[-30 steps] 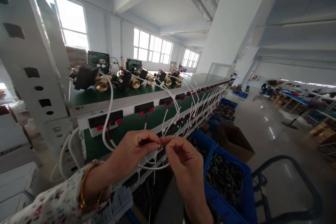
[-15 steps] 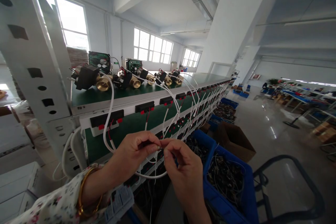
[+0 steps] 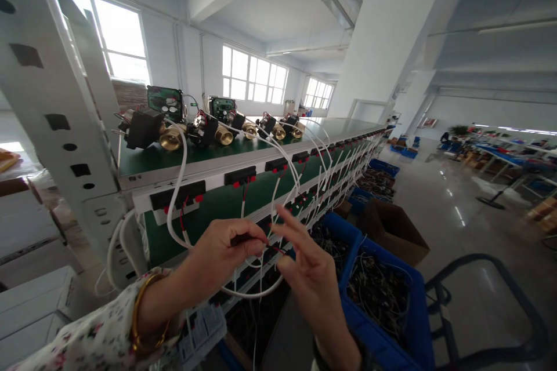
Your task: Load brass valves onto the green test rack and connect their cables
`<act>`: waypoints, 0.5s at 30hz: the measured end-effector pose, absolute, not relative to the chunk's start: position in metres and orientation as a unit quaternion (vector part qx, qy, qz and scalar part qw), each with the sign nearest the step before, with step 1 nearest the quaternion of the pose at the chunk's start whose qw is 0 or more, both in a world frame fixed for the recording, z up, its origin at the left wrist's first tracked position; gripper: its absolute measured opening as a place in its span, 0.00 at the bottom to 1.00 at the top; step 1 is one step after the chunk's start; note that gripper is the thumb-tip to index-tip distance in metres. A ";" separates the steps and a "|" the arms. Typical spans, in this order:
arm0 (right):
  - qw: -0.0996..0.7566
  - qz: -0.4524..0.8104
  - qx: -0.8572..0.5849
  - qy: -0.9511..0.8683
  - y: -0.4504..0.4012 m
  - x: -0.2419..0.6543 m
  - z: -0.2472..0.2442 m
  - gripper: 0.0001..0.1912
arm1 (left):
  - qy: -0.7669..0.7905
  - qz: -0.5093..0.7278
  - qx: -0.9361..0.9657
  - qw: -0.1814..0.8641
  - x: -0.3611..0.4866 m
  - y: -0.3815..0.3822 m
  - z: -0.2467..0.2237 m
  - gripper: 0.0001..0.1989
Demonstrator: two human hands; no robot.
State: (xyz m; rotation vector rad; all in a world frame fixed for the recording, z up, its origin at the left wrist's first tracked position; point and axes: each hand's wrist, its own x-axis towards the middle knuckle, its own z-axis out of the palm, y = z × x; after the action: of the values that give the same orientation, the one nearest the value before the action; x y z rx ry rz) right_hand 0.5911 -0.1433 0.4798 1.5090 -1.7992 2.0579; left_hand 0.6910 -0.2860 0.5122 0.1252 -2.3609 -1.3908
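Note:
Thin dark and red wires (image 3: 275, 248) stick out between my two hands, in front of the rack. My left hand (image 3: 230, 246) is closed, pinching these wires between thumb and forefinger. My right hand (image 3: 311, 272) stands just to their right, its fingers spread and raised. The wire ends come close to its thumb; whether they touch cannot be made out. A white cable (image 3: 256, 294) loops below both hands. Above, brass valves with black motor housings (image 3: 172, 138) sit on the green shelf top (image 3: 209, 157), some with open circuit boards (image 3: 165, 102).
Black terminal clips with red tabs (image 3: 240, 176) line the shelf edge, several with white cables hanging. Blue bins (image 3: 418, 301) full of dark parts and a cardboard box (image 3: 391, 232) stand at the right. A dark trolley handle (image 3: 491, 264) is beside them. A metal post (image 3: 65, 93) rises at left.
My right hand has let go of the wires, opening its fingers and lifting them. The wires now show between the hands. My left hand keeps its pinch in nearly the same place.

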 end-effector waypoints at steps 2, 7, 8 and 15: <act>-0.052 0.735 0.422 -0.528 -0.140 0.569 0.471 0.24 | -0.836 -0.522 0.062 0.159 0.692 -0.291 0.514 0.09; -0.031 0.829 0.191 -0.525 -0.154 0.528 0.430 0.14 | -0.851 -0.503 0.074 0.131 0.706 -0.301 0.516 0.09; -0.058 0.820 0.201 -0.533 -0.162 0.527 0.424 0.12 | -0.857 -0.493 0.079 0.125 0.711 -0.302 0.516 0.09; -0.219 0.750 0.414 -0.467 -0.230 0.557 0.433 0.39 | -0.977 -0.203 -0.008 0.068 0.751 -0.304 0.519 0.06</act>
State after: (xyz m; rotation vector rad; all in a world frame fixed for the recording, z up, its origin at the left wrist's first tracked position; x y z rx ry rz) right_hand 0.5571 -0.2298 0.4334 1.5213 -1.7141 2.7551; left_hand 0.7510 -0.3042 0.5193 -0.0246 -2.9429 -0.6112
